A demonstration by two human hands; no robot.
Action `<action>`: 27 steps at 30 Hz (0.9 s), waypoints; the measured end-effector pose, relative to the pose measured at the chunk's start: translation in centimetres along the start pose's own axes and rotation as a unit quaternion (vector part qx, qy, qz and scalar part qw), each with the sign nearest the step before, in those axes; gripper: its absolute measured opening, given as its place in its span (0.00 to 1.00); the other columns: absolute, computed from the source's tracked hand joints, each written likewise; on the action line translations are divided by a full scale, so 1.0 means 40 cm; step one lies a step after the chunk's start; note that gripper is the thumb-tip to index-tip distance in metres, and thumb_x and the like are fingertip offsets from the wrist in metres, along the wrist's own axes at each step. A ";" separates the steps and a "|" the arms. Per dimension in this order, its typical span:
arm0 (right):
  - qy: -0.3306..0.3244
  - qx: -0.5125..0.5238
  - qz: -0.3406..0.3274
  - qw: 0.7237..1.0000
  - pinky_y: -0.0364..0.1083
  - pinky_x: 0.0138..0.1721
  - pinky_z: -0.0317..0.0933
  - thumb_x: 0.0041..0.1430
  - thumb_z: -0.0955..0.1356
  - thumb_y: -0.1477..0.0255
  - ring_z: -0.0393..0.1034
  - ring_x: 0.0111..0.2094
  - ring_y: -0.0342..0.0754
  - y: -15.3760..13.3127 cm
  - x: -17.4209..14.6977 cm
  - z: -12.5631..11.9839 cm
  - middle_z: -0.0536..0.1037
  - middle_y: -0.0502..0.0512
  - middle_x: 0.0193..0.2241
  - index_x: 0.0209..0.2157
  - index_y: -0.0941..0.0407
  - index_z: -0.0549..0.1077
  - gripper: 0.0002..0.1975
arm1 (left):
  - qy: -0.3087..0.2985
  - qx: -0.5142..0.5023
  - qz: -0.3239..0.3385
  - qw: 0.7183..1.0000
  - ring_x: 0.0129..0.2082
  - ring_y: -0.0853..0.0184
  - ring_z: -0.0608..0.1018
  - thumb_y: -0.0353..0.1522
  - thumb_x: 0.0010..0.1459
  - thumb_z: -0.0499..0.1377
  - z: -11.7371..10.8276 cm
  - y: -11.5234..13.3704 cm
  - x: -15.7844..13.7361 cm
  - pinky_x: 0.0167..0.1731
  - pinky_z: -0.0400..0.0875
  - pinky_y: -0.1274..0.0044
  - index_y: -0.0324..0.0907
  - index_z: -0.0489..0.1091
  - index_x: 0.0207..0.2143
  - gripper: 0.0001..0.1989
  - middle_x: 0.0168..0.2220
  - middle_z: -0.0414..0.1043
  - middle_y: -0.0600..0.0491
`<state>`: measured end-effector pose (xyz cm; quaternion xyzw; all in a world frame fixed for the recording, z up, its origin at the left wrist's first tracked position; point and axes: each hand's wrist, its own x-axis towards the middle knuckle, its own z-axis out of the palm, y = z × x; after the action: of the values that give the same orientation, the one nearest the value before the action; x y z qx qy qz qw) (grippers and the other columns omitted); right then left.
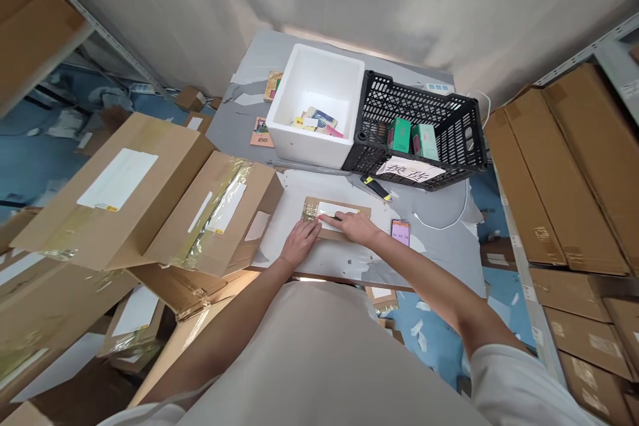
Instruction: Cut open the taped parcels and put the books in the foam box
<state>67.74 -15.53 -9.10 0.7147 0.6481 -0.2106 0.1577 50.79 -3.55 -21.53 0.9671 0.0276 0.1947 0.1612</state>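
A small flat cardboard box (333, 234) with clear tape and a white label (330, 208) lies on the table in front of me. My left hand (301, 241) rests at its near left corner, fingers flat and touching the box. Above the label, my right hand (355, 227) is closed around a slim dark thing (338, 215), mostly hidden by the fingers; its kind cannot be made out. The index finger stretches toward the taped left end. Just behind the box lies a black and yellow box cutter (375, 188). To the right is a phone (400, 233) showing a timer.
Behind the box stand a white foam bin (281, 146) with small packets and a black plastic crate (456, 176) holding green boxes (399, 136). Taped cartons (214, 213) crowd the left side. Shelved cartons (564, 173) stand on the right. A white cable (444, 225) crosses the table's right side.
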 end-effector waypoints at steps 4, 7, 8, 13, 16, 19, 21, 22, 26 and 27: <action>0.005 -0.003 -0.006 1.000 0.47 0.37 0.62 0.62 0.53 0.79 0.70 0.42 0.52 0.000 0.008 0.002 0.67 0.60 0.49 0.64 0.43 0.41 0.32 | -0.001 0.002 -0.001 1.000 0.52 0.59 0.70 0.31 0.62 0.50 -0.004 -0.007 -0.008 0.52 0.64 0.61 0.43 0.61 0.55 0.19 0.51 0.70 0.42; 0.010 0.000 -0.011 1.000 0.47 0.37 0.63 0.62 0.54 0.79 0.70 0.42 0.52 -0.001 0.012 0.008 0.67 0.60 0.49 0.64 0.42 0.41 0.33 | -0.006 0.017 0.002 1.000 0.52 0.59 0.71 0.31 0.62 0.50 -0.008 -0.013 -0.012 0.52 0.64 0.61 0.43 0.62 0.55 0.18 0.51 0.69 0.43; 0.010 0.001 -0.014 1.000 0.47 0.37 0.63 0.62 0.54 0.79 0.70 0.43 0.52 0.002 0.011 0.011 0.67 0.60 0.49 0.64 0.42 0.41 0.33 | -0.008 0.023 0.004 1.000 0.52 0.59 0.71 0.32 0.62 0.50 -0.007 -0.013 -0.012 0.52 0.64 0.62 0.42 0.62 0.55 0.18 0.51 0.69 0.43; -0.002 -0.014 -0.005 1.000 0.48 0.37 0.63 0.62 0.54 0.79 0.71 0.42 0.52 0.024 -0.006 0.022 0.69 0.60 0.48 0.64 0.43 0.46 0.31 | -0.024 0.029 0.001 0.999 0.51 0.60 0.71 0.32 0.63 0.49 0.001 0.000 -0.003 0.52 0.63 0.61 0.43 0.62 0.54 0.17 0.50 0.70 0.44; -0.003 -0.015 0.006 1.000 0.48 0.36 0.62 0.62 0.55 0.79 0.72 0.40 0.52 0.037 -0.030 0.017 0.70 0.61 0.47 0.63 0.42 0.48 0.30 | -0.032 0.022 -0.005 0.999 0.51 0.60 0.71 0.32 0.63 0.49 -0.003 0.005 0.001 0.53 0.64 0.61 0.44 0.62 0.54 0.17 0.50 0.70 0.44; -0.014 -0.010 0.047 0.999 0.48 0.34 0.62 0.60 0.56 0.81 0.73 0.37 0.53 0.064 -0.096 0.025 0.72 0.62 0.45 0.62 0.42 0.51 0.31 | -0.039 0.012 -0.018 0.999 0.51 0.60 0.71 0.32 0.62 0.49 -0.012 0.005 0.002 0.53 0.63 0.61 0.44 0.63 0.54 0.17 0.50 0.70 0.44; -0.027 -0.016 0.081 0.996 0.48 0.33 0.62 0.59 0.57 0.83 0.73 0.37 0.53 0.090 -0.160 0.042 0.73 0.62 0.43 0.62 0.42 0.52 0.33 | -0.044 0.000 -0.027 0.999 0.51 0.59 0.71 0.32 0.62 0.49 -0.014 0.005 0.004 0.53 0.63 0.61 0.45 0.64 0.53 0.17 0.50 0.70 0.44; -0.032 -0.021 0.097 0.995 0.47 0.33 0.61 0.57 0.58 0.84 0.72 0.37 0.53 0.103 -0.194 0.052 0.73 0.62 0.42 0.62 0.42 0.51 0.35 | -0.045 -0.005 -0.030 0.999 0.51 0.60 0.71 0.33 0.62 0.49 -0.015 0.006 0.005 0.53 0.63 0.61 0.45 0.64 0.53 0.17 0.50 0.70 0.44; -0.018 -0.011 0.147 0.989 0.45 0.32 0.61 0.53 0.59 0.87 0.70 0.39 0.52 0.138 -0.313 0.096 0.71 0.62 0.44 0.62 0.41 0.52 0.39 | -0.043 0.004 -0.037 0.998 0.50 0.59 0.72 0.33 0.62 0.49 -0.019 0.011 0.011 0.52 0.62 0.62 0.45 0.65 0.52 0.17 0.50 0.70 0.44; -0.006 0.002 0.155 0.988 0.45 0.32 0.61 0.53 0.59 0.87 0.70 0.39 0.52 0.144 -0.337 0.107 0.71 0.61 0.44 0.62 0.41 0.52 0.39 | -0.043 0.008 -0.037 0.998 0.50 0.59 0.72 0.33 0.62 0.48 -0.023 0.014 0.013 0.52 0.62 0.62 0.44 0.65 0.52 0.17 0.49 0.70 0.44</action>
<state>72.10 -29.89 -6.27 0.8054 0.5282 -0.1897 0.1906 50.91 -3.72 -20.35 0.9743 0.0580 0.1461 0.1613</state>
